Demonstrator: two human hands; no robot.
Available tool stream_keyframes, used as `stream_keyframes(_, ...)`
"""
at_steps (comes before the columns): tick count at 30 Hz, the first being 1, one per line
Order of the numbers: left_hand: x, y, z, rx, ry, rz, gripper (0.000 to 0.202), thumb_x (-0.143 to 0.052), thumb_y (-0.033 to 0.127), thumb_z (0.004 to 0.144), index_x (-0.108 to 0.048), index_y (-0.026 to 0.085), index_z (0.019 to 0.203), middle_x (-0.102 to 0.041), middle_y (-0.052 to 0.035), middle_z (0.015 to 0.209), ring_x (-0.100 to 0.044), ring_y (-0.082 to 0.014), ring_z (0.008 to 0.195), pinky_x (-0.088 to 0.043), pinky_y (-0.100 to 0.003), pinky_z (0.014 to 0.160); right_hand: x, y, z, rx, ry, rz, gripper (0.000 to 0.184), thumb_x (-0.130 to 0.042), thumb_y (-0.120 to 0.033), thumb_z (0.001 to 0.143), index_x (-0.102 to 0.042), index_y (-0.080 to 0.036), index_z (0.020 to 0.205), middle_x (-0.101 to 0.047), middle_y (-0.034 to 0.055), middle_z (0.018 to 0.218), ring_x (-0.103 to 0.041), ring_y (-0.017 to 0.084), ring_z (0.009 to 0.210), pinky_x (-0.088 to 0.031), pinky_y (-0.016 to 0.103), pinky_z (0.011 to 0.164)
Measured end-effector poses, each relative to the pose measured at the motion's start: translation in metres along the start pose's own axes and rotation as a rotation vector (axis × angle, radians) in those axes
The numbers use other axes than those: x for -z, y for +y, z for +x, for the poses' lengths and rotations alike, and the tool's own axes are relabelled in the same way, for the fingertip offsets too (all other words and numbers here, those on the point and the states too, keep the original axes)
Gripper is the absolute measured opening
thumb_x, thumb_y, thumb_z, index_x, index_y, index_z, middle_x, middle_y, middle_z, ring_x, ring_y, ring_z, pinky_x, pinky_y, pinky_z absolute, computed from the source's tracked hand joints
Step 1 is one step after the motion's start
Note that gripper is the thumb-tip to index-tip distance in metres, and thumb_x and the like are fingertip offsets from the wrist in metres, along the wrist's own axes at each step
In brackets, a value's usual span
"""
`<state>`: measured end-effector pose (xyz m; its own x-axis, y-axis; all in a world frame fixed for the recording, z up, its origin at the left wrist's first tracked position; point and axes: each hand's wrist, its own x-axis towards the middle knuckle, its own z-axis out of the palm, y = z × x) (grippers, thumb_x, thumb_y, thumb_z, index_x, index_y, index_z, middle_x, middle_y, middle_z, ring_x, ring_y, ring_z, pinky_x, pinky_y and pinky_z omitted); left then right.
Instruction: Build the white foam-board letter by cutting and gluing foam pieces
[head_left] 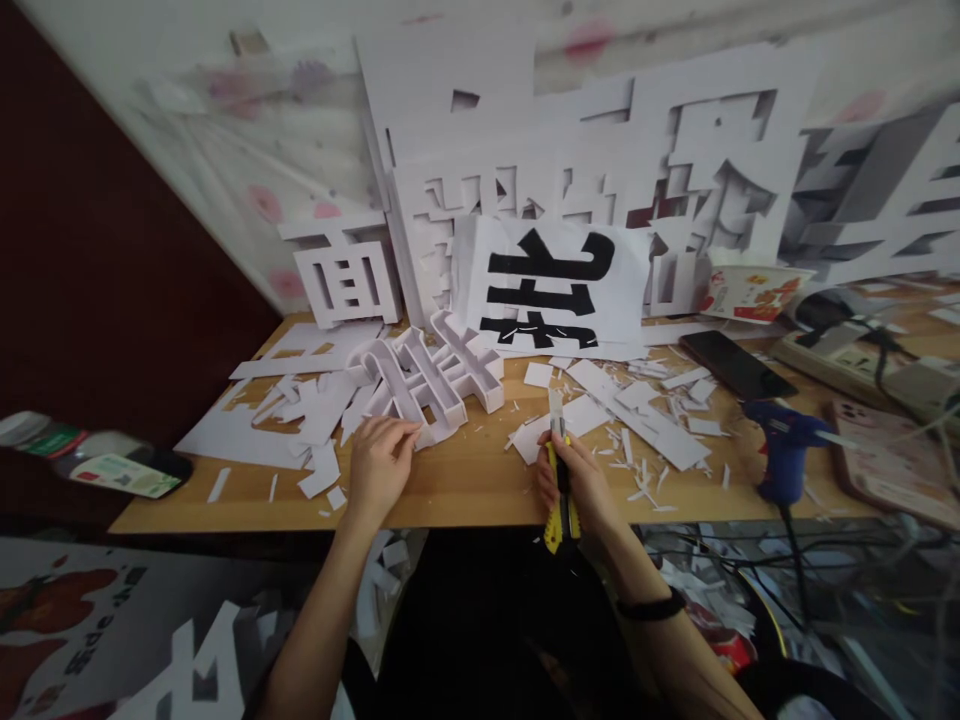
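My left hand [379, 462] rests on the wooden table [465, 490], its fingertips touching the near edge of a white foam 3D character [427, 375] that lies flat. The fingers are loosely bent and hold nothing. My right hand [577, 478] is closed round a yellow and black utility knife [559, 480], blade pointing away from me toward white foam scraps [637, 405]. A paper sheet with a black printed character [551, 290] leans upright behind the foam piece.
A blue glue gun [784, 450] stands at the right, near a black phone [735, 365], a power strip [847, 355] and cables. White cut-out foam boards [600, 160] lean against the wall. A foam character [346, 275] stands at back left. A bottle [90, 460] lies far left.
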<state>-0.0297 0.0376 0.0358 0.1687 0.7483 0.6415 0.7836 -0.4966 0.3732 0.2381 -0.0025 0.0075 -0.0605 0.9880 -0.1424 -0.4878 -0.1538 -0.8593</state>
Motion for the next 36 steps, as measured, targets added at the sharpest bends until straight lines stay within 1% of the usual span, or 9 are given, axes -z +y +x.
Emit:
stream_keyframes(5, -0.006, -0.007, -0.006, -0.006, 0.028, 0.094, 0.016, -0.066, 0.020, 0.087, -0.076, 0.027, 0.098, -0.076, -0.0022, 0.081, -0.064, -0.0246, 0.084, -0.042, -0.052, 0.105, 0.001, 0.000, -0.001, -0.021, -0.023, 0.058, 0.052, -0.075, -0.063, 0.073, -0.047, -0.023, 0.090, -0.049, -0.0115, 0.052, -0.035, 0.006, 0.033, -0.035, 0.018, 0.028)
stream_keyframes(8, -0.005, -0.007, -0.007, -0.011, 0.042, 0.103, 0.022, -0.067, 0.020, 0.085, -0.075, 0.028, 0.104, -0.076, -0.0010, 0.080, -0.063, -0.0247, 0.084, -0.041, -0.052, 0.104, 0.003, 0.001, 0.001, -0.017, -0.026, 0.055, 0.050, -0.073, -0.062, 0.075, -0.047, -0.023, 0.091, -0.049, -0.0114, 0.052, -0.034, 0.006, 0.032, -0.035, 0.018, 0.028)
stream_keyframes(11, 0.000, 0.004, -0.006, -0.019, 0.074, 0.072, 0.021, -0.068, 0.019, 0.086, -0.074, 0.027, 0.104, -0.076, 0.0001, 0.079, -0.064, -0.0240, 0.085, -0.045, -0.047, 0.098, 0.003, 0.003, -0.001, -0.010, -0.037, -0.002, 0.049, -0.067, -0.064, 0.078, -0.044, -0.024, 0.094, -0.048, -0.0122, 0.054, -0.034, 0.007, 0.032, -0.034, 0.019, 0.029)
stream_keyframes(13, 0.001, 0.021, -0.008, -0.021, 0.097, 0.020, 0.015, -0.067, 0.019, 0.088, -0.072, 0.025, 0.101, -0.076, -0.0006, 0.084, -0.067, -0.0212, 0.086, -0.050, -0.039, 0.090, -0.002, 0.005, -0.007, 0.001, -0.014, -0.163, 0.044, -0.058, -0.065, 0.085, -0.043, -0.025, 0.096, -0.047, -0.0122, 0.056, -0.036, 0.009, 0.032, -0.032, 0.020, 0.031)
stream_keyframes(16, -0.005, 0.048, -0.017, -0.033, 0.100, -0.087, 0.006, -0.065, 0.018, 0.090, -0.069, 0.022, 0.093, -0.075, -0.0002, 0.087, -0.070, -0.0140, 0.081, -0.054, -0.027, 0.079, -0.018, 0.005, -0.023, 0.091, 0.043, -0.679, 0.030, -0.043, -0.054, 0.098, -0.044, -0.024, 0.094, -0.051, -0.0075, 0.061, -0.051, 0.013, 0.045, -0.038, 0.022, 0.044)
stream_keyframes(19, -0.023, 0.066, -0.032, -0.056, 0.099, -0.163, 0.007, -0.064, 0.015, 0.091, -0.069, 0.020, 0.090, -0.074, -0.0003, 0.085, -0.071, -0.0119, 0.080, -0.056, -0.022, 0.076, -0.040, 0.001, -0.038, 0.128, 0.017, -1.201, 0.020, -0.036, -0.035, 0.104, -0.047, -0.021, 0.095, -0.062, 0.0012, 0.071, -0.065, 0.020, 0.067, -0.038, 0.026, 0.059)
stream_keyframes(22, -0.040, 0.070, -0.046, -0.063, 0.115, -0.189, 0.009, -0.063, 0.013, 0.092, -0.068, 0.020, 0.090, -0.074, -0.0013, 0.085, -0.071, -0.0119, 0.079, -0.057, -0.022, 0.074, -0.056, -0.005, -0.044, 0.035, -0.039, -1.513, 0.019, -0.035, -0.028, 0.107, -0.050, -0.019, 0.101, -0.071, 0.0072, 0.079, -0.070, 0.023, 0.075, -0.032, 0.027, 0.059)
stream_keyframes(26, -0.051, 0.067, -0.053, -0.053, 0.138, -0.182, 0.011, -0.062, 0.011, 0.091, -0.068, 0.020, 0.091, -0.074, -0.0023, 0.086, -0.071, -0.0131, 0.080, -0.057, -0.023, 0.074, -0.062, -0.008, -0.043, -0.020, -0.078, -1.700, 0.021, -0.036, -0.028, 0.108, -0.054, -0.018, 0.103, -0.075, 0.0089, 0.083, -0.072, 0.023, 0.077, -0.028, 0.028, 0.057)
stream_keyframes(36, -0.053, 0.064, -0.053, -0.047, 0.161, -0.171, 0.015, -0.060, 0.008, 0.090, -0.067, 0.020, 0.090, -0.074, -0.0023, 0.086, -0.071, -0.0132, 0.080, -0.058, -0.024, 0.074, -0.063, -0.004, -0.043, -0.007, -0.080, -1.807, 0.022, -0.036, -0.029, 0.109, -0.055, -0.020, 0.105, -0.076, 0.0070, 0.082, -0.074, 0.024, 0.076, -0.027, 0.029, 0.055)
